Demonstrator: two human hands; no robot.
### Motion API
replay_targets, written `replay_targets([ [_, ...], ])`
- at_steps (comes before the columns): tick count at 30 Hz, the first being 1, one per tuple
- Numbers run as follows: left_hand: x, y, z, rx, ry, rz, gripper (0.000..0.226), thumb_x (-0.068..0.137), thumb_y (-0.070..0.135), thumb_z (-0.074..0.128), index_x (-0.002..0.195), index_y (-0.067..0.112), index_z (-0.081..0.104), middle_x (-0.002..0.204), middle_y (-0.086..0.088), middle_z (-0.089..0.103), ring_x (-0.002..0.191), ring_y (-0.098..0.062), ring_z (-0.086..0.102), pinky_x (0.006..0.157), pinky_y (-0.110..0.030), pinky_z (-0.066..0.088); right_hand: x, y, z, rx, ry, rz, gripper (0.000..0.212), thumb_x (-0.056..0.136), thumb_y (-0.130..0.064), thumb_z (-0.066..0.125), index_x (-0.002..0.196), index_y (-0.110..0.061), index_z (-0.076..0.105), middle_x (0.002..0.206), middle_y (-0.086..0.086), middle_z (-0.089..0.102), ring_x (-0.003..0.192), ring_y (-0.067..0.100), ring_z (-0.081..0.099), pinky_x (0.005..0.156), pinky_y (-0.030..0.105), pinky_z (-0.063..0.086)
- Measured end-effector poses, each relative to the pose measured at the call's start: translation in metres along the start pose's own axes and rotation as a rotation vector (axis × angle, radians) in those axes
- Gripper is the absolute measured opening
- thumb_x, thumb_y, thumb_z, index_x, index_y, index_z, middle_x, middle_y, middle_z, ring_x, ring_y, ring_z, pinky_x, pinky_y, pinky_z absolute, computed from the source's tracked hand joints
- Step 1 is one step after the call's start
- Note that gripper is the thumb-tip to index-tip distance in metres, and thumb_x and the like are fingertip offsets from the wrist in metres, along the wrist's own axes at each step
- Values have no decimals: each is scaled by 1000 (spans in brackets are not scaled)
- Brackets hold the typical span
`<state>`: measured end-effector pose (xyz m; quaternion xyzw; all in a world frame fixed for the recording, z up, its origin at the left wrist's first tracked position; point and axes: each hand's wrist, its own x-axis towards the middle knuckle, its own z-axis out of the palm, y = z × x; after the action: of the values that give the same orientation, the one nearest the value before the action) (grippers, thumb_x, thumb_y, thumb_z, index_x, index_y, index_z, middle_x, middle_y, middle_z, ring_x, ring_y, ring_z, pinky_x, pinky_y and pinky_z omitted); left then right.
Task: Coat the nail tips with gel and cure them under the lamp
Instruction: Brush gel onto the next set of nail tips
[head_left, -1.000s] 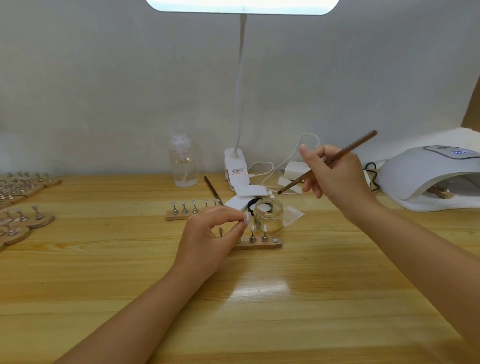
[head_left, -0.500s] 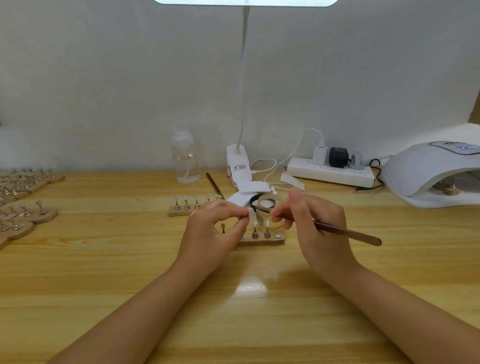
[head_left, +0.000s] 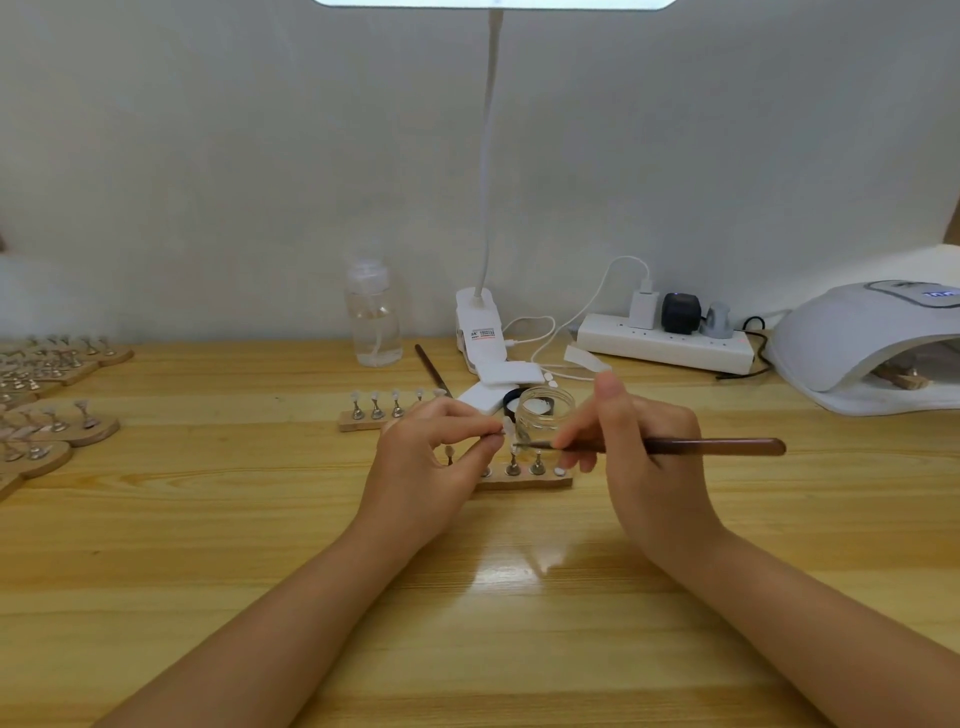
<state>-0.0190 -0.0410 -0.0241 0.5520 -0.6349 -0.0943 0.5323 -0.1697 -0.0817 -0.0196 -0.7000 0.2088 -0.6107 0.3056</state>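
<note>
My left hand (head_left: 431, 457) pinches a small pale nail tip (head_left: 508, 429) on its stand, just above a wooden holder strip (head_left: 524, 480) with several metal stands. My right hand (head_left: 639, 457) grips a brown brush (head_left: 717, 446) lying level, its bristle end touching the held tip. A small open glass gel jar (head_left: 545, 415) stands right behind the hands. The white curing lamp (head_left: 857, 343) sits at the far right with a wooden holder inside its opening.
A second holder strip (head_left: 374, 415) with nail tips lies behind my left hand. Several more wooden holders (head_left: 52, 415) crowd the left edge. A clear bottle (head_left: 373, 322), a clip desk lamp (head_left: 480, 332), a spare brush (head_left: 431, 369) and a power strip (head_left: 665, 348) line the back.
My right hand came down from above the jar with the brush, turned it level, and brought its bristles to the nail tip in my left hand. My left hand stayed put.
</note>
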Motion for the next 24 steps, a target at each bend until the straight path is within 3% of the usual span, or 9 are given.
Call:
replay_targets([
  [3, 0, 0, 0, 0, 4, 12, 24, 75, 8, 71, 90, 26, 69, 83, 6, 66, 85, -8, 59, 89, -44, 44, 1, -1, 1, -69, -26, -33, 46, 89, -35, 38, 63, -11, 67, 55, -7, 62, 54, 0, 59, 57, 9, 43],
  [7, 0, -1, 0, -3, 5, 5, 21, 74, 8, 71, 89, 23, 71, 83, 6, 66, 86, -10, 59, 91, -49, 42, 0, -2, 0, 12, 0, 46, 46, 85, -43, 39, 56, -17, 64, 49, -3, 61, 47, 5, 58, 50, 13, 44],
  [10, 0, 0, 0, -3, 8, 8, 23, 74, 8, 71, 89, 25, 70, 83, 7, 66, 86, -11, 60, 90, -48, 43, 1, -2, 1, -39, -19, 8, 42, 91, -33, 45, 60, -14, 66, 52, -3, 61, 51, 3, 58, 58, 10, 44],
  [15, 0, 0, 0, -3, 12, 13, 25, 74, 8, 72, 89, 27, 68, 82, 9, 65, 86, -9, 60, 90, -48, 43, 1, -5, 1, 4, 15, 57, 41, 89, -35, 44, 56, -20, 63, 48, -3, 61, 48, 4, 57, 52, 13, 44],
  [20, 0, 0, 0, 0, 3, 7, 24, 74, 9, 72, 90, 26, 69, 83, 10, 65, 88, -11, 59, 92, -50, 40, 1, -6, 2, -1, -7, 113, 43, 88, -35, 45, 56, -15, 65, 49, 2, 62, 46, 6, 58, 51, 16, 46],
  [24, 0, -1, 0, 1, 7, 16, 24, 74, 8, 72, 90, 25, 70, 82, 7, 66, 86, -10, 59, 89, -43, 44, 2, -7, 2, -45, -7, 44, 40, 90, -36, 46, 62, -16, 66, 54, 1, 63, 51, 6, 59, 54, 18, 48],
])
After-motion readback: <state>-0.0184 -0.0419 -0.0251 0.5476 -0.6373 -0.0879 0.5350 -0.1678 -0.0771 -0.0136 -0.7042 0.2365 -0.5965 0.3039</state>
